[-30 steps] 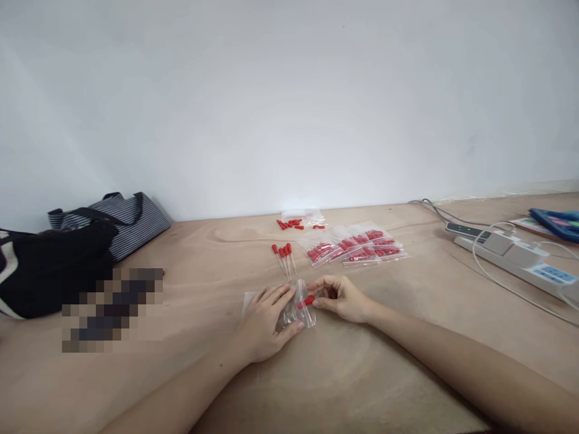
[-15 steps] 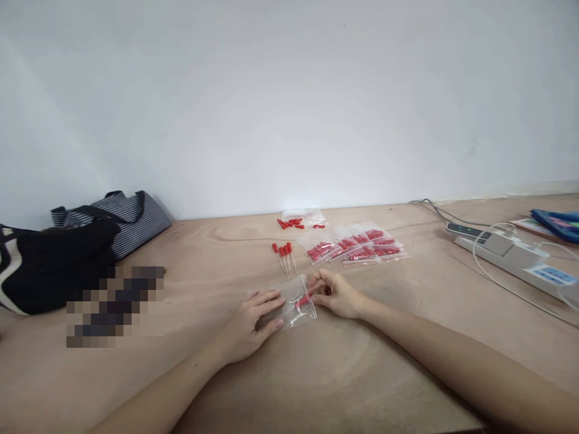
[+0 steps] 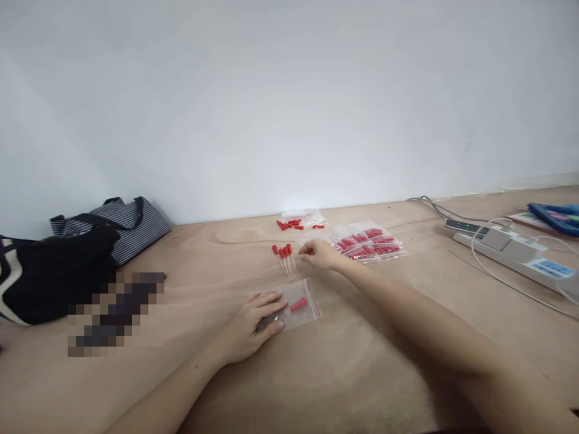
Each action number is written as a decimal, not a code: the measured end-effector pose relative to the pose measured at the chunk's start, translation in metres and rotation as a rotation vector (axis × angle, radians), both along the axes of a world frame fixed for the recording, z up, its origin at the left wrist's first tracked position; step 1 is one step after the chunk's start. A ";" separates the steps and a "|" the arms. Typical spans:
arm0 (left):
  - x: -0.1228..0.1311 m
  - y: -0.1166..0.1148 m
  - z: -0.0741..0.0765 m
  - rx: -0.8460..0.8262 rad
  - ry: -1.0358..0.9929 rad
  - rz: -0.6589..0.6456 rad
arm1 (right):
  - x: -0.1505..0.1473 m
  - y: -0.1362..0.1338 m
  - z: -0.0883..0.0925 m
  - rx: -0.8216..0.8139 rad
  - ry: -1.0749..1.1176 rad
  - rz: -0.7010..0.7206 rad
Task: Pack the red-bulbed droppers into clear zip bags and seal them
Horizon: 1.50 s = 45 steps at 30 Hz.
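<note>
A clear zip bag (image 3: 307, 313) lies flat on the wooden table, with a red-bulbed piece (image 3: 298, 304) inside it. My left hand (image 3: 261, 319) rests on the bag's left part, fingers spread. Just beyond the bag lie several droppers (image 3: 284, 256) with red bulbs and thin pale stems. My right hand (image 3: 316, 253) is right beside them on their right side, its fingers curled together; whether anything is between the fingertips is too small to tell. Filled bags of red pieces (image 3: 373, 244) lie behind and to the right of that hand.
Loose red bulbs (image 3: 289, 224) and clear bags (image 3: 303, 214) lie near the wall. At the left are a black bag (image 3: 63, 271), a striped bag (image 3: 136, 226) and a blurred dark object (image 3: 120, 310). A power strip (image 3: 520, 256) with cables and a blue-edged item (image 3: 554, 217) are at the right.
My right hand has moved away from the bag's open end, forward to the droppers. The bag lies flatter, its red piece now in plain view. My left hand has stayed on it.
</note>
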<state>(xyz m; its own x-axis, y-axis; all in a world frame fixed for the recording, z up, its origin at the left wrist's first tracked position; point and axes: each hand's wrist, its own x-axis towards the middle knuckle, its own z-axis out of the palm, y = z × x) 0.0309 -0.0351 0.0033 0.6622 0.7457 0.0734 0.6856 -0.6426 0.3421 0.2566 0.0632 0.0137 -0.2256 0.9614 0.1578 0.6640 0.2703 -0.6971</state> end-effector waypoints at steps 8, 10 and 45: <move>0.000 0.000 0.001 -0.027 0.009 -0.019 | -0.044 0.055 -0.015 -0.047 -0.038 -0.158; 0.000 0.000 0.003 -0.039 0.015 -0.016 | -0.048 0.058 -0.019 -0.060 -0.032 -0.155; 0.004 0.000 0.004 -0.011 -0.025 0.004 | 0.022 -0.078 -0.039 -0.099 1.080 -0.257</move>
